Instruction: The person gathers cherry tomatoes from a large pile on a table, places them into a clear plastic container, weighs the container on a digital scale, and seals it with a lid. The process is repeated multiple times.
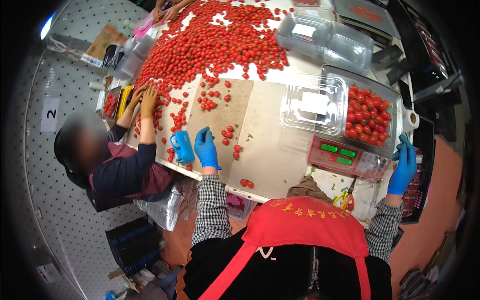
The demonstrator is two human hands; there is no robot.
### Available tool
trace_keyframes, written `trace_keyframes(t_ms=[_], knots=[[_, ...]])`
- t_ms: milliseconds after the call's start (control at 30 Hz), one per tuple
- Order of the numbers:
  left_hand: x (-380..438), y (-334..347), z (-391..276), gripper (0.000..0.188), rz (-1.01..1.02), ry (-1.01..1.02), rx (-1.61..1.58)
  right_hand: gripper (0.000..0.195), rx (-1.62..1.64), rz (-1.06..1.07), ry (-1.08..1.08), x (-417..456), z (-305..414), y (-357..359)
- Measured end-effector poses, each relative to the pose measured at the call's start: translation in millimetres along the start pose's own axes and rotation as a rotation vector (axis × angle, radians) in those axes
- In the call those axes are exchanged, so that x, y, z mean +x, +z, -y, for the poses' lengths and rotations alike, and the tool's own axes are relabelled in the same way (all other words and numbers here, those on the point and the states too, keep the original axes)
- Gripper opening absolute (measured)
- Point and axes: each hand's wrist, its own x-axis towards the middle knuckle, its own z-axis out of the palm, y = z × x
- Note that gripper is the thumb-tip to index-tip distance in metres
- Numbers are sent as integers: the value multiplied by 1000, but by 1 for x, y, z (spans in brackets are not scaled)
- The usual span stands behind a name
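Observation:
My left hand, in a blue glove, is over the table just right of a blue tape dispenser; its fingers are curled and whether they pinch something cannot be told. My right hand, also blue-gloved, is beside the right edge of a red digital scale, near a paper roll. What its bent fingers hold, if anything, is unclear. On the scale's metal pan rests a clear plastic clamshell box with cherry tomatoes, its lid folded out to the left. Loose cherry tomatoes cover the far table.
Stacked clear clamshells stand at the back right. A brown cloth and yellow-red handled scissors lie at the near edge. At left, a co-worker's hands touch tomatoes; another person's hands are at the far edge.

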Motion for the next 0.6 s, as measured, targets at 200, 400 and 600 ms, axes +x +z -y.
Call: trace_keyframes(t_ms=[200, 400, 600], knots=[[-25, 6, 17, 53, 167, 102, 702, 25, 57, 264, 10, -47, 22, 60], [-7, 22, 18, 71, 382, 139, 837, 20, 102, 547, -47, -76, 25, 110], [-5, 38, 2, 54, 464, 256, 976, 21, 73, 619, -19, -83, 31, 129]])
